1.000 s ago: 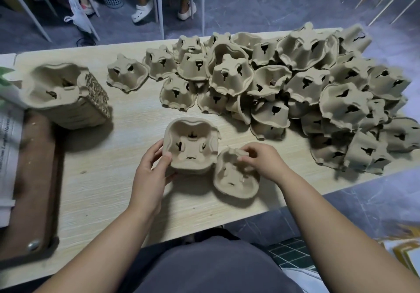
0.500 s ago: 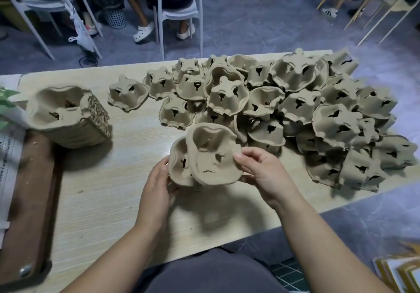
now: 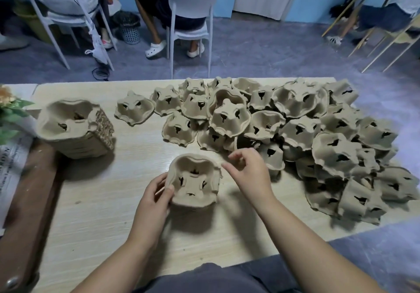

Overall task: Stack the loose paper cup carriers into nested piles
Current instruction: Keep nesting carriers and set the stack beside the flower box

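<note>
Lower centre of the frame: left hand (image 3: 156,199) wrapped round the left wall of a small nested pile (image 3: 193,181), thumb over the near rim, fingers behind on the outside. Pile resting mouth-up on the table (image 3: 102,213), tipped a little toward the camera, wells and slots open to view.

Just right of it: right hand (image 3: 247,172), empty, fingers loosely bent, forefinger tip close by the pile's right rim. Touching or not, impossible to tell through the blur.

Outward, up and to the right: heap of loose carriers (image 3: 295,133), spread from upper centre down to the right edge. Most mouth-down, some on their sides, many overlapping. Nearest ones just beyond the right hand's knuckles. Well apart from the left hand, with the held pile between.

By judgement, then: next fetch best left to the right hand, a short reach up and rightward. After that, a flip to mouth-up and a turn to match the pile's outline. Outline near square from here, long axis hard to make out.

Far left, mid-height: tall finished pile (image 3: 75,129), leaning, mouth up, well apart from both hands. Plenty judged left to stack.
</note>
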